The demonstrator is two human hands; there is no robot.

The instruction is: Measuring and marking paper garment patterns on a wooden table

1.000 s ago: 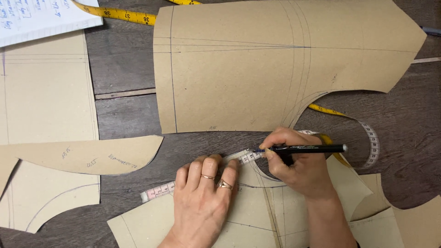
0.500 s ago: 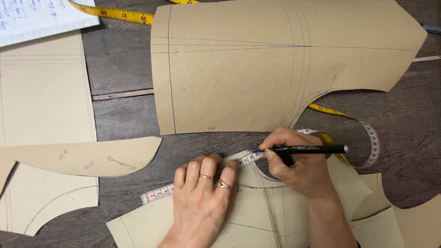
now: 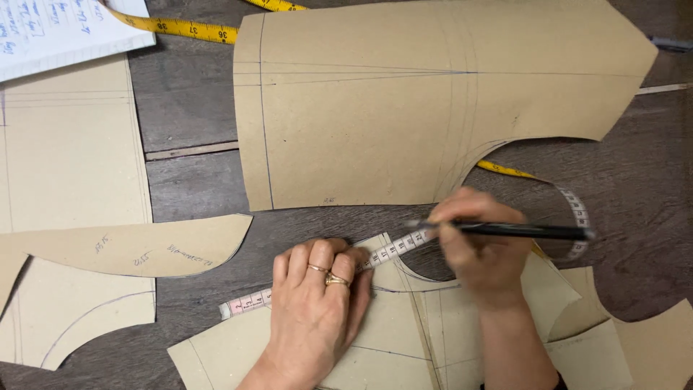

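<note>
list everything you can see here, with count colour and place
large pattern piece: 1, tan card, top centre
curved pattern strip: 1, tan, left
pattern sheets: 2, pale tan, far left
lower pattern pieces: several, tan, overlapping under the hands
tape measure: 1, white, under both hands
yellow tape: 1, top left
notebook page: 1, white, top-left corner
table: 1, dark wood
pen: 1, black, in right hand
left hand: flat, pressing tape measure
right hand: gripping pen

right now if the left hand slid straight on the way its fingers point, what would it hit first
The left hand points up and slightly right. It already rests on the white tape measure; past that comes bare dark wooden table, then probably the lower edge of the large brown paper pattern piece.
</note>
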